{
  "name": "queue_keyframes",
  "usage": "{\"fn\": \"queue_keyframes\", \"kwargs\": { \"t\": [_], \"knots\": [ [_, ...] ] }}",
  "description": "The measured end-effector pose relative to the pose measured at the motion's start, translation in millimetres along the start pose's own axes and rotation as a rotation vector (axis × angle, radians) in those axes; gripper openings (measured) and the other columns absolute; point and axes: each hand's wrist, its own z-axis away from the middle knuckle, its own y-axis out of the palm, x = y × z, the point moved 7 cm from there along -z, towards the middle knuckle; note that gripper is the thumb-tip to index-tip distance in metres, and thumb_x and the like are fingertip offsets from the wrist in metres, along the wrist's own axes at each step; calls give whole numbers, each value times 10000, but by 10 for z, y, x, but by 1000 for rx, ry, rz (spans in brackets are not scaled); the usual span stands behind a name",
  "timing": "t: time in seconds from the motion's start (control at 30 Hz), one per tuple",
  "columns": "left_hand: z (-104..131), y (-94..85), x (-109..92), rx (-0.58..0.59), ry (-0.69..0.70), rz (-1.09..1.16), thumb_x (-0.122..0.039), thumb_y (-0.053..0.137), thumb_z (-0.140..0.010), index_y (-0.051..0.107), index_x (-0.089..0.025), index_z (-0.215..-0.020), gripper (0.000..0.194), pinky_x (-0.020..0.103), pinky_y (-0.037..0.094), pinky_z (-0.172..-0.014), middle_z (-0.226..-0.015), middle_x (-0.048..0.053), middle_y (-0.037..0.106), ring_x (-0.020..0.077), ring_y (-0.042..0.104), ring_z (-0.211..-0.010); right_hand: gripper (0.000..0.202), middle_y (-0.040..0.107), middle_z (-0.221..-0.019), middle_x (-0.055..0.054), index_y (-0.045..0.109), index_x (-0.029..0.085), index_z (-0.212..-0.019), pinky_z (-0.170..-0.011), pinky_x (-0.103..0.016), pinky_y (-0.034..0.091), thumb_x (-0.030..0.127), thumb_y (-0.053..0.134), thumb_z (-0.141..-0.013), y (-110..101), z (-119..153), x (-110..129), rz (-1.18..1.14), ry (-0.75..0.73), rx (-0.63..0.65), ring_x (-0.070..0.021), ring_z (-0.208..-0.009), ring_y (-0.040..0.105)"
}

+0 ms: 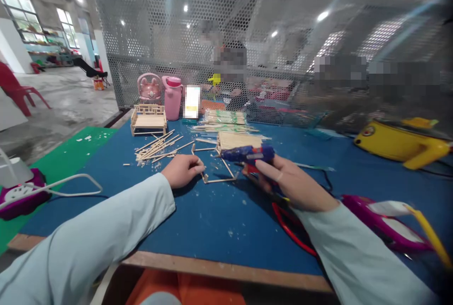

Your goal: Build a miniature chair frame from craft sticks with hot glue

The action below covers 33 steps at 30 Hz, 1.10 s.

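Observation:
My left hand [182, 171] rests at the left side of a small frame of thin wooden sticks [220, 181], its thumb and fingers pinched on that side's stick. The frame lies on the blue table and has short upright pieces at some corners. In my right hand [300, 182] is a blue glue gun [247, 154], held just above the frame's right side with the nozzle pointing left. Fingers wrap round its grip, and a red cord [292, 233] shows below. Behind the nozzle lies a flat panel of sticks [239, 140].
Loose sticks [161, 147] lie left of the frame. A little wooden bench [148, 121], a pink jug [172, 99] and a lit phone [192, 102] stand behind. Bagged sticks [224, 117] lie before the mesh screen [170, 26]. Purple power strips [385, 224] flank the table; a yellow case [392, 144] sits right.

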Motion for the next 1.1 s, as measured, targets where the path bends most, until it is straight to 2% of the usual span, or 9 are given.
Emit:
{"fn": "queue_keyframes", "kwargs": {
  "t": [0.1,0.2,0.4,0.63,0.8,1.1],
  "knots": [
    [-5,11,-1,9,10,-37,-287,497,-780,650,-138,-760,215,229,405,-668,-755,38,670,130,564,-686,388,468,-530,13,558,164,-772,-506,-262,359,535,449,-785,102,239,10,25,-39,-6,-115,-484,428],
    [-5,9,-1,14,0,-52,-284,498,-777,653,-140,-766,211,226,408,-664,-757,35,672,129,563,-684,427,503,-575,-6,577,157,-792,-500,-263,360,559,433,-789,176,308,-99,28,-50,-19,-115,-491,431],
    [3,-1,-18,22,-2,-74,-280,495,-777,652,-142,-766,209,231,410,-669,-757,34,670,128,560,-682,424,525,-608,-13,551,160,-776,-467,-246,351,564,425,-794,266,291,-234,-1,-41,8,-99,-473,418],
    [6,5,-9,36,17,-103,-289,488,-783,651,-150,-773,214,243,413,-694,-772,35,673,137,571,-707,383,468,-530,7,530,181,-709,-459,-252,353,541,435,-800,292,279,-217,30,-55,22,-110,-468,423],
    [15,-3,-15,34,17,-104,-293,490,-781,652,-151,-773,216,238,412,-682,-771,32,672,136,569,-705,381,515,-588,-6,504,179,-717,-443,-248,345,547,440,-793,310,261,-267,-8,-45,-2,-96,-458,416],
    [11,2,-24,39,19,-107,-282,489,-779,652,-146,-773,212,236,409,-674,-771,35,672,136,567,-699,409,456,-534,31,460,184,-709,-423,-246,318,592,476,-739,347,267,-219,-90,10,11,-81,-422,379]
  ]
}}
